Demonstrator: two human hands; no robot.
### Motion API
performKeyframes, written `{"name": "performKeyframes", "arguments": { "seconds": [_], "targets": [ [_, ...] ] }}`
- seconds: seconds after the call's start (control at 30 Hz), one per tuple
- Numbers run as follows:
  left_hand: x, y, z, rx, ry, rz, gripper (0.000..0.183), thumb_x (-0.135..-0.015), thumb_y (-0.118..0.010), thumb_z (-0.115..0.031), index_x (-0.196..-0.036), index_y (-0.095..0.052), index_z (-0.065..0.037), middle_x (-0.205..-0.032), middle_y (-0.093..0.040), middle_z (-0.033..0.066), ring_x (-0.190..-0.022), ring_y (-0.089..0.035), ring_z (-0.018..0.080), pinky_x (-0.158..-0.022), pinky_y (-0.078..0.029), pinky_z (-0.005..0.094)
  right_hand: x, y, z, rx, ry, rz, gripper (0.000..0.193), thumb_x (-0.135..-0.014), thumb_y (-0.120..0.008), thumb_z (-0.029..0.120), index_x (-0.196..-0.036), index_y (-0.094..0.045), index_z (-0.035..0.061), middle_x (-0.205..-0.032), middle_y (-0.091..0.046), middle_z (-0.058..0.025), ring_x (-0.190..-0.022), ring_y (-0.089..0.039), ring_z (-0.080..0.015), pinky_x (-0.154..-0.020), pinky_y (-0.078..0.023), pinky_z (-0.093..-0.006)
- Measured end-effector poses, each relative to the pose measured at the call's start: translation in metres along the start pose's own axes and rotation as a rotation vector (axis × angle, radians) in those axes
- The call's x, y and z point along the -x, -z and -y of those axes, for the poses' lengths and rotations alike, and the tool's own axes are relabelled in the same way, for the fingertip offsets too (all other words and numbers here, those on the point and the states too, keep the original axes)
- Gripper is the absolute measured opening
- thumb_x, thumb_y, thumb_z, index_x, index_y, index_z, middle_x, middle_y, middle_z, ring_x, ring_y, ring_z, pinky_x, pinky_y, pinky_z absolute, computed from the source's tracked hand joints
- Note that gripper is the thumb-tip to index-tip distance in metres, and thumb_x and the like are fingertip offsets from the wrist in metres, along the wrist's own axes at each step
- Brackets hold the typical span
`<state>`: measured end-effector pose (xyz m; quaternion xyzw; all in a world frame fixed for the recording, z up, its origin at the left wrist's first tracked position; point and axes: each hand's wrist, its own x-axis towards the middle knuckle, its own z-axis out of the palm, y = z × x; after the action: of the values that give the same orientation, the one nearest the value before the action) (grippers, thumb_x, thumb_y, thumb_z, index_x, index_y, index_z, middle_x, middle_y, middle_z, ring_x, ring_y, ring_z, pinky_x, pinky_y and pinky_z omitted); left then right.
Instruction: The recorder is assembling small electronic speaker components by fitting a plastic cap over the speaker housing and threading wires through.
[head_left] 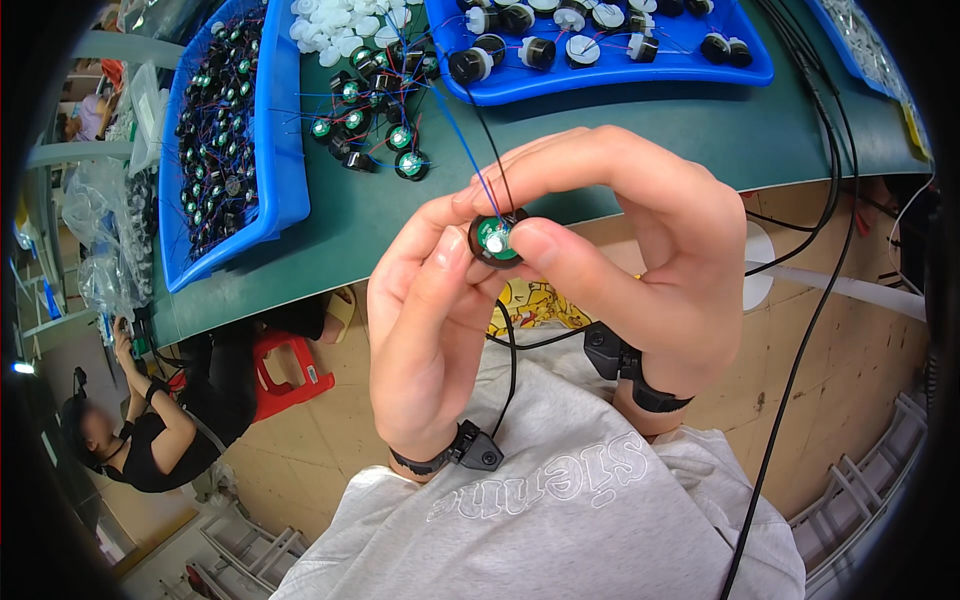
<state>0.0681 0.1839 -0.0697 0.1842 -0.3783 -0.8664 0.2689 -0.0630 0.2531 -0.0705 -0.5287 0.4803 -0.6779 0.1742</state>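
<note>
- component [494, 240], small and round, with a black rim and a green face (a pale, shiny spot sat near its middle), was held up between both hands, near the table's near edge.
- right hand [665, 225] was clamped on it, thumb over the right part of the face and index finger curled above the rim.
- left hand [425, 300] was closed on its left side, thumb by the rim and fingers bent behind.
- blue wire [463, 135] and dark wire [489, 132] ran upward from the component.
- green table [350, 235] carried a loose cluster of similar parts [410, 163], near a heap of white caps [345, 22].
- blue bin [284, 165], to the left, held many more wired parts; blue tray [610, 80], at the far side, held black and white pieces.
- black straps [425, 464] circled both wrists.
- black cables [826, 150] crossed the table on the right.
- co-worker [165, 430], at the left, reached toward the table, near a red stool [290, 378].
</note>
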Motion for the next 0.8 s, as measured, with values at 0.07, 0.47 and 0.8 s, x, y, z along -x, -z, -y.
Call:
{"name": "performKeyframes", "arguments": {
  "seconds": [0.07, 0.47, 0.8],
  "targets": [
    [0.0, 0.003, -0.001, 0.002, 0.025, 0.006, 0.031, -0.089, -0.041, -0.017, -0.109, -0.044, 0.006, -0.093, -0.058, 0.0104, -0.086, -0.057, 0.0159, -0.08, -0.045, 0.0323, -0.002, 0.001, -0.001, 0.001, 0.02, 0.016, 0.017, -0.066, -0.055, -0.006, -0.082, -0.058, -0.0067, -0.084, -0.06, -0.0168, -0.079, -0.058, -0.0221, -0.071, -0.045, -0.0291],
    [0.001, 0.003, 0.001, 0.146, 0.033, 0.125, 0.037, -0.09, -0.038, -0.021, -0.108, -0.045, 0.01, -0.095, -0.055, 0.0142, -0.086, -0.055, 0.0189, -0.079, -0.043, 0.0325, -0.002, 0.007, -0.009, -0.126, 0.017, 0.056, 0.019, -0.058, -0.065, -0.002, -0.076, -0.059, -0.0015, -0.08, -0.059, -0.0143, -0.078, -0.056, -0.0217, -0.069, -0.042, -0.0295],
    [-0.002, 0.012, -0.003, 0.032, 0.084, 0.265, 0.04, -0.089, -0.034, -0.024, -0.114, -0.041, 0.006, -0.106, -0.048, 0.0152, -0.097, -0.048, 0.0218, -0.084, -0.039, 0.0357, -0.002, 0.007, -0.013, -0.168, -0.003, 0.03, 0.017, -0.055, -0.069, 0.0, -0.071, -0.062, 0.0004, -0.078, -0.058, -0.0125, -0.072, -0.055, -0.0172, -0.061, -0.042, -0.0255]
  ]
}}
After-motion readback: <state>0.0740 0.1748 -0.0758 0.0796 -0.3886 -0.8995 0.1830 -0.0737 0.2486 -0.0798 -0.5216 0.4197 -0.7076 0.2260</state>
